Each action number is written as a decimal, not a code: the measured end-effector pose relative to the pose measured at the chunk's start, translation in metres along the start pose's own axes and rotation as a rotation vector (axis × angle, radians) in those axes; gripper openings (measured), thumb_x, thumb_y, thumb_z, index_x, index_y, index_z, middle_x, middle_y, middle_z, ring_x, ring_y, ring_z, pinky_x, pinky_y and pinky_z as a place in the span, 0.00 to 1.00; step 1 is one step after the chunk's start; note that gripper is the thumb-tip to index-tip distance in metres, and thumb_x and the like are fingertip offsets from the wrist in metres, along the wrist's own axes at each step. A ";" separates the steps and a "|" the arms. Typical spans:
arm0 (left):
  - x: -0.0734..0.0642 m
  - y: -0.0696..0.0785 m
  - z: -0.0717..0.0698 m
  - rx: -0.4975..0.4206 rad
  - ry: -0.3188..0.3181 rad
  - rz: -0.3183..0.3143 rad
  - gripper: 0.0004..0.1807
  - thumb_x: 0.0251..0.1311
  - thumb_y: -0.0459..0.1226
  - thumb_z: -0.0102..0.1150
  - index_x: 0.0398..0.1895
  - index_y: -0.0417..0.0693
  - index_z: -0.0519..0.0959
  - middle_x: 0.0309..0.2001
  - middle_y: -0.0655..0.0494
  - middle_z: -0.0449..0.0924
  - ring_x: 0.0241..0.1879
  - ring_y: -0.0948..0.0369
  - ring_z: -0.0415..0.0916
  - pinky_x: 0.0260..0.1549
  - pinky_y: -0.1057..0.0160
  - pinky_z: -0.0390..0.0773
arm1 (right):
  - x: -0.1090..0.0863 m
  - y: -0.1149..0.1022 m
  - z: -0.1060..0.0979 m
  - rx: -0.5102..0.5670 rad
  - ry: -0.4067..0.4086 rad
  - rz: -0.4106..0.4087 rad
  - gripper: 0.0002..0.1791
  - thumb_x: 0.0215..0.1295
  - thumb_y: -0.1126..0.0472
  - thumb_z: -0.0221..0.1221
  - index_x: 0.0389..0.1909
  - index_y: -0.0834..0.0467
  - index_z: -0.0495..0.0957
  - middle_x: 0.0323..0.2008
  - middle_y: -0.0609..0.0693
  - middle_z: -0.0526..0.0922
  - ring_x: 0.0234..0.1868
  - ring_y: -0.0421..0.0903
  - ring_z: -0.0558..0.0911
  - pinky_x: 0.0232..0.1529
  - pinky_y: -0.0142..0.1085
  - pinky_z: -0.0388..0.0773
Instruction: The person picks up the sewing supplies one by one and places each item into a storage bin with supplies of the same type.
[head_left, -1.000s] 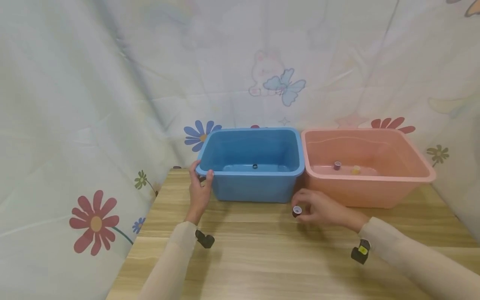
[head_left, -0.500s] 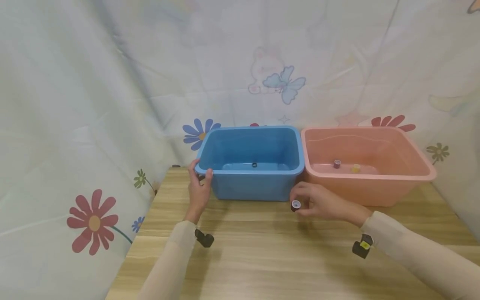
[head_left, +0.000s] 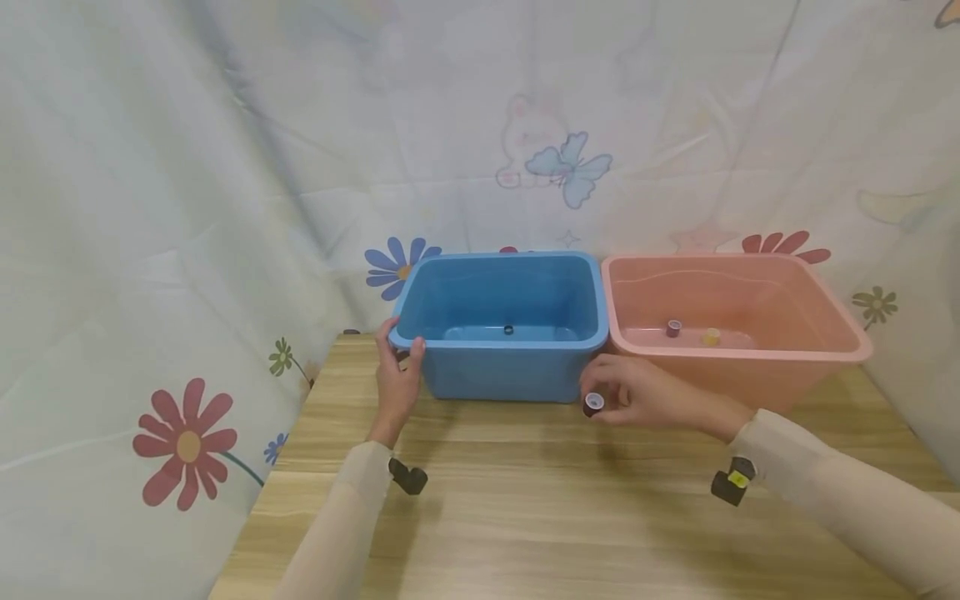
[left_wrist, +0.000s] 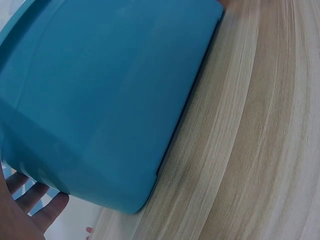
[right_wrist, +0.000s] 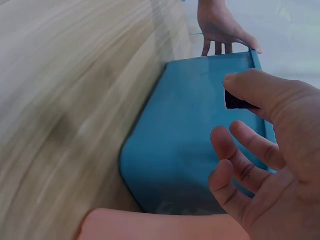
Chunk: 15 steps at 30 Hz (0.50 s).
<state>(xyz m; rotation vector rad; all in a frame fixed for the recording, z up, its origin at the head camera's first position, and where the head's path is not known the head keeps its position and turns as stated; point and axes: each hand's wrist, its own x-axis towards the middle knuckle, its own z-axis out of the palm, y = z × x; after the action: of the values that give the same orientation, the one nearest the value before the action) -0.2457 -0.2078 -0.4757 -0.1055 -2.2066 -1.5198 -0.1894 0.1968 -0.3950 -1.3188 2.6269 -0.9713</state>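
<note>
My left hand (head_left: 397, 385) grips the front left corner of a blue plastic bin (head_left: 510, 373), thumb near the front rim and fingers round the side. In the left wrist view its fingers (left_wrist: 49, 212) reach under the bin's rim. My right hand (head_left: 648, 393) pinches a small dark spool (head_left: 594, 405) with a white end, held low before the gap between the bins. The right wrist view shows the spool (right_wrist: 237, 101) under the thumb, with the other fingers loosely bent. A small dark ring-like piece (head_left: 508, 330) lies inside the blue bin.
A pink bin (head_left: 738, 355) stands against the blue one's right side, holding a purple spool (head_left: 674, 329) and a yellow one (head_left: 711, 337). Both bins sit at the back of a wooden table (head_left: 525, 517), before a patterned curtain (head_left: 450, 125).
My right hand has risen slightly towards the bins with the spool still pinched. The left hand stays on the blue bin's corner.
</note>
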 end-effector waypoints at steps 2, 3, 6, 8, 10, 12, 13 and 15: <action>0.000 -0.001 0.000 0.002 -0.003 -0.003 0.31 0.75 0.55 0.53 0.75 0.70 0.55 0.69 0.43 0.70 0.59 0.45 0.76 0.52 0.43 0.78 | 0.001 -0.002 -0.006 -0.003 -0.013 0.020 0.19 0.58 0.62 0.75 0.46 0.43 0.82 0.48 0.41 0.82 0.42 0.41 0.79 0.39 0.38 0.83; 0.000 -0.001 -0.001 0.002 -0.005 -0.002 0.31 0.75 0.55 0.53 0.75 0.69 0.55 0.70 0.43 0.70 0.59 0.45 0.76 0.52 0.42 0.78 | 0.001 -0.003 -0.009 0.002 -0.021 0.029 0.19 0.58 0.62 0.75 0.47 0.42 0.82 0.49 0.40 0.82 0.42 0.41 0.80 0.39 0.38 0.83; 0.000 -0.001 -0.001 0.003 -0.003 -0.001 0.31 0.75 0.55 0.53 0.75 0.70 0.55 0.70 0.43 0.70 0.59 0.45 0.76 0.52 0.42 0.78 | 0.003 -0.005 -0.018 0.002 -0.038 0.025 0.18 0.59 0.62 0.74 0.47 0.43 0.82 0.48 0.40 0.82 0.41 0.41 0.80 0.38 0.38 0.83; 0.000 0.000 0.000 0.003 -0.002 0.001 0.31 0.75 0.55 0.53 0.75 0.69 0.55 0.70 0.43 0.69 0.59 0.45 0.76 0.52 0.42 0.78 | 0.004 -0.006 -0.023 -0.007 -0.043 0.017 0.18 0.59 0.62 0.74 0.48 0.44 0.82 0.47 0.41 0.82 0.41 0.41 0.81 0.38 0.39 0.83; 0.000 0.000 0.000 0.004 0.001 0.000 0.31 0.74 0.55 0.53 0.75 0.70 0.55 0.70 0.43 0.69 0.59 0.45 0.76 0.52 0.43 0.78 | 0.005 -0.007 -0.029 -0.027 -0.041 0.014 0.19 0.59 0.61 0.75 0.48 0.43 0.81 0.47 0.40 0.82 0.40 0.41 0.82 0.38 0.39 0.83; 0.000 0.001 0.000 0.004 0.001 0.001 0.31 0.74 0.55 0.53 0.75 0.69 0.55 0.71 0.43 0.69 0.59 0.45 0.76 0.52 0.43 0.78 | 0.006 -0.008 -0.035 -0.035 -0.039 0.022 0.18 0.60 0.60 0.74 0.48 0.43 0.81 0.46 0.38 0.82 0.39 0.41 0.82 0.38 0.39 0.83; 0.000 0.001 0.000 0.004 0.002 0.001 0.31 0.74 0.55 0.53 0.75 0.69 0.55 0.70 0.43 0.69 0.59 0.45 0.76 0.52 0.43 0.78 | 0.006 -0.009 -0.038 -0.036 -0.037 0.028 0.18 0.60 0.60 0.74 0.48 0.43 0.81 0.45 0.37 0.82 0.39 0.41 0.82 0.38 0.39 0.83; 0.000 0.000 0.000 0.002 0.003 0.001 0.31 0.74 0.55 0.54 0.75 0.69 0.56 0.70 0.42 0.69 0.59 0.45 0.76 0.52 0.43 0.78 | 0.007 -0.011 -0.045 -0.029 -0.032 0.015 0.17 0.61 0.61 0.73 0.48 0.44 0.82 0.44 0.37 0.81 0.38 0.42 0.82 0.36 0.38 0.82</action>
<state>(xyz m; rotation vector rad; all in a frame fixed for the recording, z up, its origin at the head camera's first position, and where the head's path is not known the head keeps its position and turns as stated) -0.2455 -0.2078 -0.4753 -0.1034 -2.2058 -1.5159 -0.2001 0.2096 -0.3517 -1.3077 2.6333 -0.9059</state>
